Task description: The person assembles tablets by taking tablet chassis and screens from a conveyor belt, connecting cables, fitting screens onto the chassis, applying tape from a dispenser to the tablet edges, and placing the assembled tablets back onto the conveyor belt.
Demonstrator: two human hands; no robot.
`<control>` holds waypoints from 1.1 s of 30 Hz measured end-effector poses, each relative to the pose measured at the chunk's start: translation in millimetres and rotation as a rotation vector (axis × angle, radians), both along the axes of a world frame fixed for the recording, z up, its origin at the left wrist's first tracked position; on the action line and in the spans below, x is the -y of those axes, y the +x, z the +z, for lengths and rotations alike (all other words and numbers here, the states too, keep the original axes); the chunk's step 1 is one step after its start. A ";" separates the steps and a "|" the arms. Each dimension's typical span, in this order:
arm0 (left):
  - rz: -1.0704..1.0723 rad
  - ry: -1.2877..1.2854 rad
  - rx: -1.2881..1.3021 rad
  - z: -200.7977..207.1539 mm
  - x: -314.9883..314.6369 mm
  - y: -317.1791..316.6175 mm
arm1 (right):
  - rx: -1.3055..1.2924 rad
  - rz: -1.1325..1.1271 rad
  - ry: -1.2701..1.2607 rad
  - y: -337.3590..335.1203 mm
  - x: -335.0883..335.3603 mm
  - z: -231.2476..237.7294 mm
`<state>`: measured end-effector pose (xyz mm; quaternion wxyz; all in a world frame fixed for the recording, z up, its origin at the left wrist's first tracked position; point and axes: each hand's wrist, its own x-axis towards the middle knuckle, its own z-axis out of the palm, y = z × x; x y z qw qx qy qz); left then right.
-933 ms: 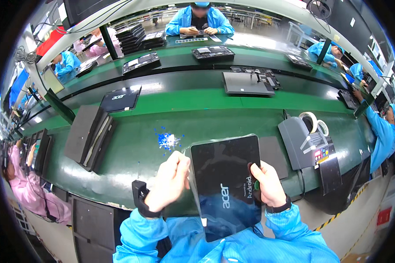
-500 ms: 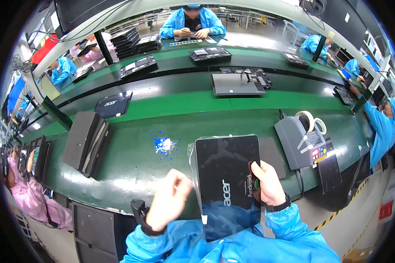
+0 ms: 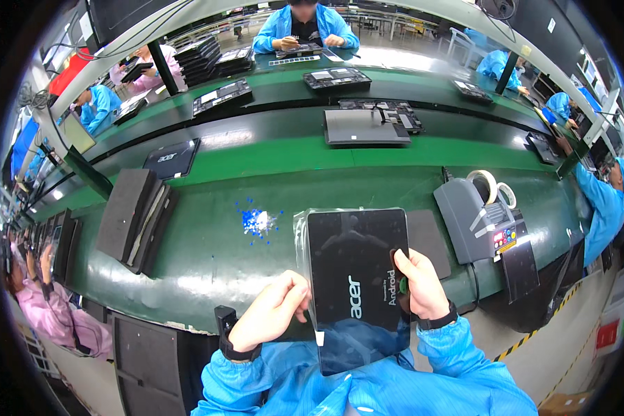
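A black tablet [image 3: 357, 243] stands upright before my chest, its dark screen facing me with white lettering and a small green figure lit on it. Clear film [image 3: 301, 243] sticks out past its left edge. My right hand [image 3: 426, 290] grips the tablet's right edge, thumb on the front and the other fingers hidden behind. At the lower left edge is my left hand [image 3: 270, 312], fingers curled in; whether they pinch the film is hidden. Behind the tablet, a dark flat pad [image 3: 428, 243] lies on the green bench [image 3: 208, 239].
Small blue and white bits [image 3: 258, 222] lie scattered left of centre. Dark foam blocks [image 3: 126, 215] stand at the left. On the right are a grey tape dispenser [image 3: 468, 215] and tape rolls [image 3: 483, 186]. Opened devices [image 3: 367, 128] lie on the belt beyond; a person [image 3: 304, 31] works opposite.
My left hand has come right to the tablet's edge, its fingers curling. The right hand keeps its grip. Devices on the nearer belt have shifted left, those on the far one slightly right.
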<state>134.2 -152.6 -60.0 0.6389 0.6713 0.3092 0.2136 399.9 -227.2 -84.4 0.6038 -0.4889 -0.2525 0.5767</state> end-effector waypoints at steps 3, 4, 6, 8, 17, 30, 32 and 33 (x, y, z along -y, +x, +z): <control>0.326 -0.067 0.128 2.9 11.9 16.2 | 0.014 -0.018 0.018 -3.9 1.8 2.0; 0.334 -0.042 0.167 2.4 16.4 26.8 | 0.015 -0.031 0.030 -5.1 3.5 2.7; 0.296 -0.084 0.202 -3.6 15.2 33.2 | 0.048 -0.029 0.060 -5.0 4.7 0.3; 0.325 -0.124 0.259 -5.9 17.1 37.9 | 0.073 -0.034 0.084 -5.0 6.6 1.8; 0.435 -0.178 0.330 -19.1 24.8 34.5 | 0.214 -0.046 0.158 -15.3 6.2 10.8; 0.618 0.034 0.522 -7.3 13.9 52.0 | 0.226 0.045 0.133 -20.2 17.3 8.3; 0.659 0.229 0.453 -1.3 13.4 63.2 | 0.382 0.060 0.040 -14.2 27.3 22.4; 0.663 0.216 0.499 10.7 19.5 73.8 | 0.373 -0.166 0.169 -15.7 35.7 5.1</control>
